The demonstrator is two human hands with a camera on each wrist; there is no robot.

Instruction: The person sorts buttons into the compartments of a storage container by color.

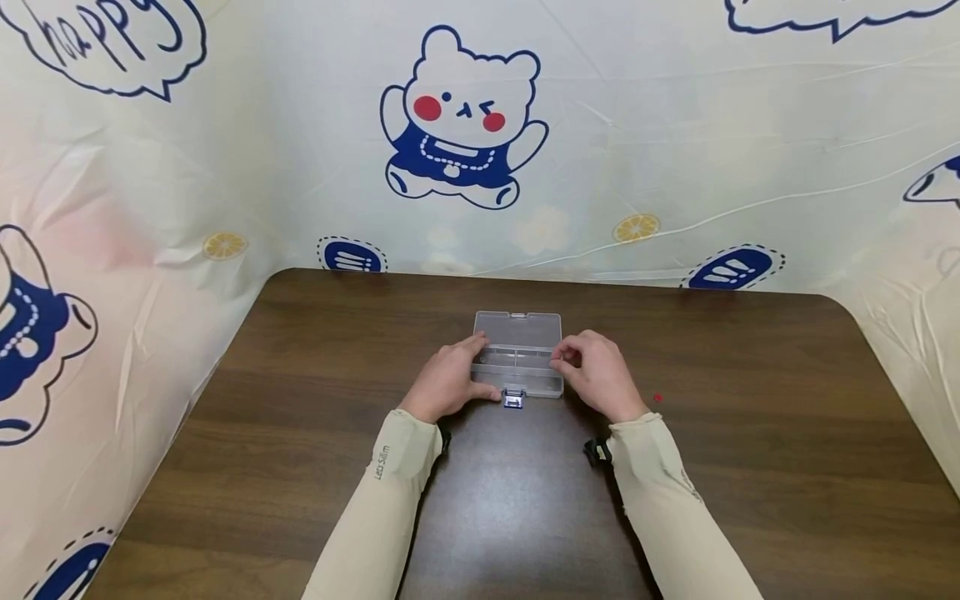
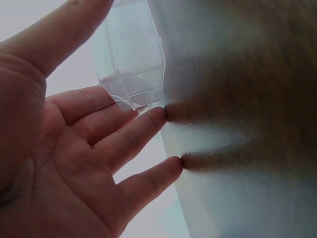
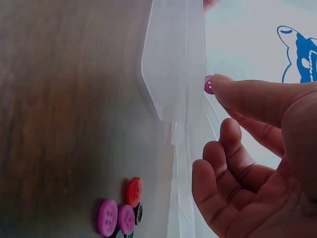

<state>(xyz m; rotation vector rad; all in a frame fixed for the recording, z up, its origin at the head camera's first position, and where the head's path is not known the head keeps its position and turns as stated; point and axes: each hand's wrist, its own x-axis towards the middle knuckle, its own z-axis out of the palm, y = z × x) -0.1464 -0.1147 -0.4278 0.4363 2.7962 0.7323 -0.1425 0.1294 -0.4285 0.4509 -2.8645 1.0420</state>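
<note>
A clear plastic compartment box (image 1: 519, 383) lies on the table with its lid (image 1: 517, 328) swung back. At its left side is my left hand (image 1: 444, 379), thumb along the front corner and fingers at the side and back. In the left wrist view these fingers look straight, two tips touching the table. Over the right end of the box, my right hand (image 1: 600, 373) pinches a small purple button (image 3: 208, 85) between thumb and forefinger. That button hangs just above the box's rim; its other fingers are loosely bent. A small blue-edged, shiny piece (image 1: 513, 399) sits at the front edge.
Near the right hand lie loose buttons: a red button (image 3: 134, 192), a purple button (image 3: 107, 218), another purple button (image 3: 126, 219) and a black button (image 3: 139, 213). A green one is partly cut off. The brown table (image 1: 300, 467) meets a printed cloth (image 1: 315, 167) behind.
</note>
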